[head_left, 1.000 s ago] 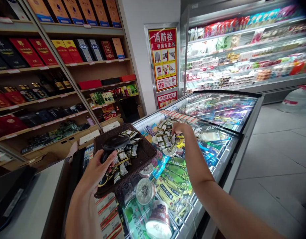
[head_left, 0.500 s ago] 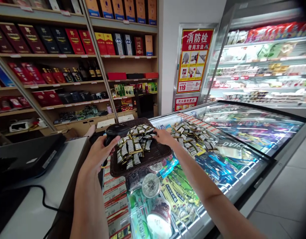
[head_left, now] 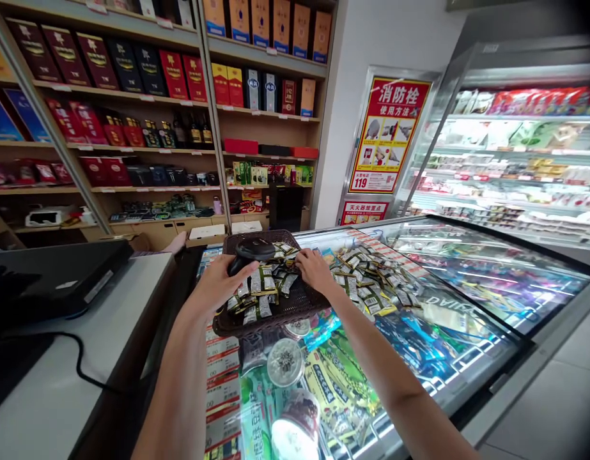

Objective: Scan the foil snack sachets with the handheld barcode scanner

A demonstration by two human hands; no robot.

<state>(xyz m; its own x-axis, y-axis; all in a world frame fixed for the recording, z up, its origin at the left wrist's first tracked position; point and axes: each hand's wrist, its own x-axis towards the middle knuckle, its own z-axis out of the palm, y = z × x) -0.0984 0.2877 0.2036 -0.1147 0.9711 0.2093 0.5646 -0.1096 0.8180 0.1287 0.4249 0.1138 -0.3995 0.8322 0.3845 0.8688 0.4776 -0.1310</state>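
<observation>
My left hand (head_left: 218, 282) is wrapped round the handle of a black handheld barcode scanner (head_left: 254, 248). The scanner's head hovers over a dark brown woven basket (head_left: 302, 308). Small gold-and-white sachets (head_left: 262, 281) are heaped in the basket's left and middle part. At its right side, my right hand (head_left: 316, 271) has curled fingers that pinch a sachet (head_left: 291, 263), partly hidden by the fingertips. A loose pile of the same sachets (head_left: 364, 265) lies on the glass to the right of this hand.
Basket and pile rest on a glass-topped chest freezer (head_left: 460, 332) with ice creams inside. On the left, a white counter (head_left: 117, 326) carries a black device (head_left: 55, 275) and a cable (head_left: 81, 367). Shelves of boxed bottles (head_left: 146, 96) stand behind. A lit chiller (head_left: 525, 147) is at the right.
The scanner has moved right, from the basket's left edge to over the sachets. My right hand stays at the basket's right side. The view has tilted up and turned slightly left.
</observation>
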